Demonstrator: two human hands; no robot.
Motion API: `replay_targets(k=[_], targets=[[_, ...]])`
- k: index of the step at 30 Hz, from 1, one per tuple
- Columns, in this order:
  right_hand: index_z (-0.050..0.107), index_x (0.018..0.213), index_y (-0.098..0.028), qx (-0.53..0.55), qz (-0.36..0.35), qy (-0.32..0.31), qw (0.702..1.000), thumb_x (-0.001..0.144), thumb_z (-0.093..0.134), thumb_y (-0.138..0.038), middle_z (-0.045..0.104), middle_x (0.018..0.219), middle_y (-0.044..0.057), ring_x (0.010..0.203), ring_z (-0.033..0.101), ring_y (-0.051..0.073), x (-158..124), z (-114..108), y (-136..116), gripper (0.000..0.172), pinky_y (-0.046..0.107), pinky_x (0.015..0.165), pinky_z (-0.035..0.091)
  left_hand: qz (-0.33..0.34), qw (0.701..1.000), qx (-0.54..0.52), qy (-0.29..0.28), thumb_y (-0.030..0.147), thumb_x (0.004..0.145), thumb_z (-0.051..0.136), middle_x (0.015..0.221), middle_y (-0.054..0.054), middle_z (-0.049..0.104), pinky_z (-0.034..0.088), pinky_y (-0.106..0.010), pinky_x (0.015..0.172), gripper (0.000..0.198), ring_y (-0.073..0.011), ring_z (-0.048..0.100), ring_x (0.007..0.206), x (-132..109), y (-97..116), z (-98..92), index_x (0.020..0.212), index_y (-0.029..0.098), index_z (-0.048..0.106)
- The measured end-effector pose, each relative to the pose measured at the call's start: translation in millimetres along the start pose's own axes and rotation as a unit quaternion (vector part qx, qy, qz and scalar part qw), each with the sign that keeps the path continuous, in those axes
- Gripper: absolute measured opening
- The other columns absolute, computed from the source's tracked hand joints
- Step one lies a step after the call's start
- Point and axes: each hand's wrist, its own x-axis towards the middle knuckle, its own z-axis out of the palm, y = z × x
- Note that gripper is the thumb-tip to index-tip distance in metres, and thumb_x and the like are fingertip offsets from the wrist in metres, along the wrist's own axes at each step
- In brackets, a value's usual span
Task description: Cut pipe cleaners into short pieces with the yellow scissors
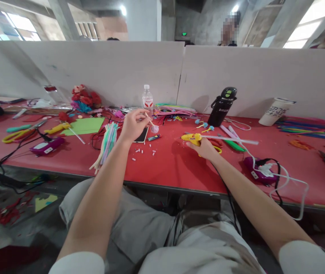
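Left hand (136,125) is pinching a thin, pale stem (150,121) with a fuzzy lilac ball (154,129) on it, over the red tabletop (165,165); right hand (203,148) is gripping a yellow plastic glue gun (191,138), well apart. I'm guessing a gluing step, so the next move's calling for careful aim (small pale bits (153,153) are lying nearby).

There are two glue guns (191,138) (57,128), two purple boxes (48,147) (249,166), one black flask (222,109) and one cup (275,111).
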Motion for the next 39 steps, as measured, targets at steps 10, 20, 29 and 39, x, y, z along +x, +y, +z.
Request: replay_targets(k=[10, 20, 29, 39], targets=[[0.06, 0.087, -0.018, -0.123, 0.035, 0.017, 0.992, 0.069, 0.067, -0.065, 0.066, 0.084, 0.009, 0.075, 0.062, 0.024, -40, -29, 11, 0.051, 0.034, 0.066, 0.044, -0.005, 1.0, 0.006, -0.01, 0.023, 0.08, 0.062, 0.085, -0.004, 0.069, 0.058, -0.029, 0.072, 0.025, -0.0153, 0.069, 0.076, 0, 2, -3.8, 0.105, 0.021, 0.061], [0.066, 0.101, -0.023, 0.048, -0.181, -0.139, 0.972, 0.091, 0.05, -0.027, 0.07, 0.102, 0.005, 0.091, 0.063, 0.019, -59, 21, -65, 0.018, 0.03, 0.079, 0.046, -0.012, 1.0, 0.017, -0.011, 0.023, 0.079, 0.063, 0.084, -0.003, 0.07, 0.058, -0.027, 0.07, 0.03, -0.0158, 0.069, 0.077, 2, -1, -4.0, 0.108, 0.021, 0.063], [0.064, 0.074, -0.017, -0.017, -0.162, -0.156, 0.974, 0.082, 0.064, -0.019, 0.066, 0.079, 0.006, 0.074, 0.058, 0.017, 18, 113, -97, 0.008, 0.029, 0.071, 0.041, 0.001, 0.999, 0.032, -0.017, 0.022, 0.08, 0.06, 0.082, -0.005, 0.07, 0.057, -0.025, 0.067, 0.032, -0.015, 0.069, 0.074, -1, 3, -7.2, 0.111, 0.016, 0.063], [0.057, 0.102, -0.016, 0.067, -0.145, -0.066, 0.985, 0.089, 0.045, -0.022, 0.063, 0.081, 0.004, 0.072, 0.057, 0.015, 16, 93, -72, 0.019, 0.027, 0.069, 0.045, -0.015, 0.997, 0.047, -0.061, 0.021, 0.077, 0.063, 0.078, -0.002, 0.071, 0.056, -0.027, 0.067, 0.033, -0.015, 0.068, 0.07, -2, -6, -0.9, 0.11, 0.023, 0.065]])
